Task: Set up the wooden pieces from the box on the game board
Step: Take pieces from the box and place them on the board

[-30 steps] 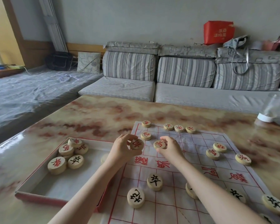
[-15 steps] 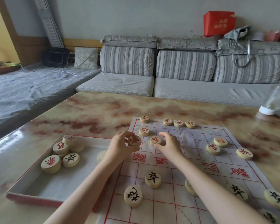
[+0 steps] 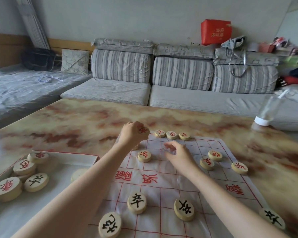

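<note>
I have the left hand (image 3: 132, 134) pinching a piece (image 3: 143, 130); the right hand (image 3: 177, 152), just right of it, hangs loosely curled over the board (image 3: 169, 194).

We see our left hand (image 3: 132, 136) pinching a red-marked piece (image 3: 143, 130) at the far left corner of the game board (image 3: 162, 191), which lies on the marbled desk (image 3: 76, 121). Our right hand (image 3: 179, 154) hovers over the board's far half, fingers loosely curled and holding nothing, near a flat red piece (image 3: 144, 156). Three red pieces (image 3: 171, 134) line the far edge, black-marked pieces (image 3: 136, 202) sit nearer us, and spare pieces (image 3: 36, 182) lie in the box (image 3: 67, 158) at left.
</note>
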Motion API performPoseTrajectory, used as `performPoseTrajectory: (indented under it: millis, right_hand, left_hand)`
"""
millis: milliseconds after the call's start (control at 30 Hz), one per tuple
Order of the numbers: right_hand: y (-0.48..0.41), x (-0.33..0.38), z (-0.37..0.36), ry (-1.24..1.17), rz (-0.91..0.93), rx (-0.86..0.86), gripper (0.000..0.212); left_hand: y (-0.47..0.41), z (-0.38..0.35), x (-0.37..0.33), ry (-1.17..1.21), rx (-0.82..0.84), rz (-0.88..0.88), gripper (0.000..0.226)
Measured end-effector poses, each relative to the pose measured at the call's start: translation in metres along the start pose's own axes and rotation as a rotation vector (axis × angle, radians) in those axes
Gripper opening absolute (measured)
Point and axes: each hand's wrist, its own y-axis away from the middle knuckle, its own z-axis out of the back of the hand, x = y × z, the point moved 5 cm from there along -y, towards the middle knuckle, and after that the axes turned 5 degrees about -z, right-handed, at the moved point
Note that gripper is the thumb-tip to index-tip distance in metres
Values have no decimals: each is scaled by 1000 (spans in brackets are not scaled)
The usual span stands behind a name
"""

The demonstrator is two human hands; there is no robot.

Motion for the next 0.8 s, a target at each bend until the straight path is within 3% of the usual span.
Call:
performPoseTrajectory:
  millis: [100, 233, 367, 800]
  right_hand:
    - [-8, -5, 0, -18, 28, 7, 30]
    - [-16, -13, -4, -21, 56, 1, 28]
    - [-21, -19, -8, -21, 63, 9, 29]
    - [-15, -15, -16, 16, 121, 16, 33]
  left_hand:
    - [-23, -21, 2, -105, 14, 1, 47]
    - [-41, -39, 6, -241, 13, 4, 24]
    - [-53, -46, 12, -276, 35, -10, 39]
    - [-60, -62, 18, -258, 86, -14, 52]
